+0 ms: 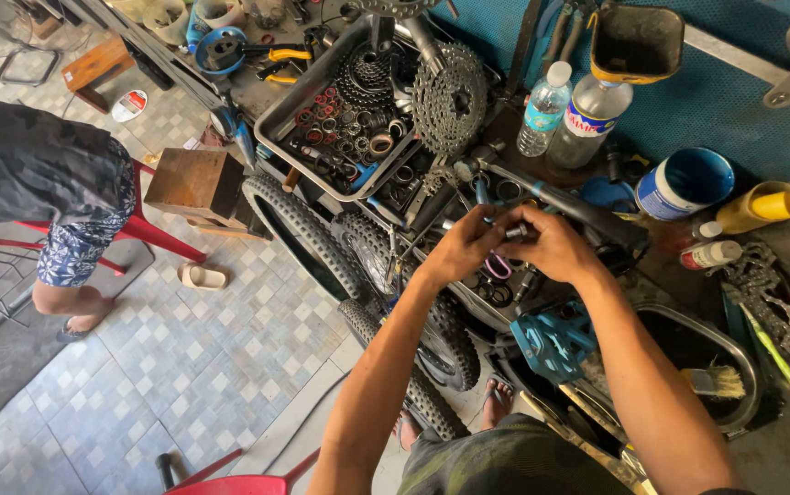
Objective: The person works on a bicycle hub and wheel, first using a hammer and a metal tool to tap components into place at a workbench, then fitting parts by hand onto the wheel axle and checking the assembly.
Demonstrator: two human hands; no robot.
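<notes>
My left hand (462, 249) and my right hand (555, 246) meet over a cluttered workbench, fingertips pinching a small dark metal part (516, 231) between them. The part is mostly hidden by my fingers. Just beyond the hands runs a dark bicycle frame tube (587, 213). Below my right forearm sits a blue flat pedal (553, 341). Knobby bicycle tyres (308, 234) lean against the bench under my left arm.
A metal tray (278, 124) holds rings and small parts beside a large cassette sprocket (450, 99). Two plastic bottles (542, 108), a blue tin (685, 181), a yellow bottle (760, 207), a chain (763, 291) and a brush (716, 381) crowd the bench. A seated person (56, 197) is at left.
</notes>
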